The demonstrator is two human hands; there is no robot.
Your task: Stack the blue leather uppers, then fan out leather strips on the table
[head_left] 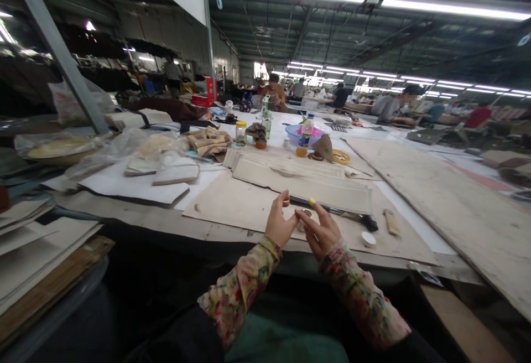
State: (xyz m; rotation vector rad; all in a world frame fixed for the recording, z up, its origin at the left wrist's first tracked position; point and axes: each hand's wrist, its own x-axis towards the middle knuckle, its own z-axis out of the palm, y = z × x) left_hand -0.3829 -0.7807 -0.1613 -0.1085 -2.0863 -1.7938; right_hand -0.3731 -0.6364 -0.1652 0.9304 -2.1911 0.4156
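My floral sleeves lie nearest; my left hand and right hand meet, fingertips together, left of a white disc; whether they grip anything, I cannot tell.

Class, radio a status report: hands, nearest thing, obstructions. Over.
Left hand and right hand: fingertips close together, no held thing visible. Small round container behind, partly hidden. Black tool lying beyond.

Strips look matt, papery; black tool, glossy; floral sleeves, cloth.
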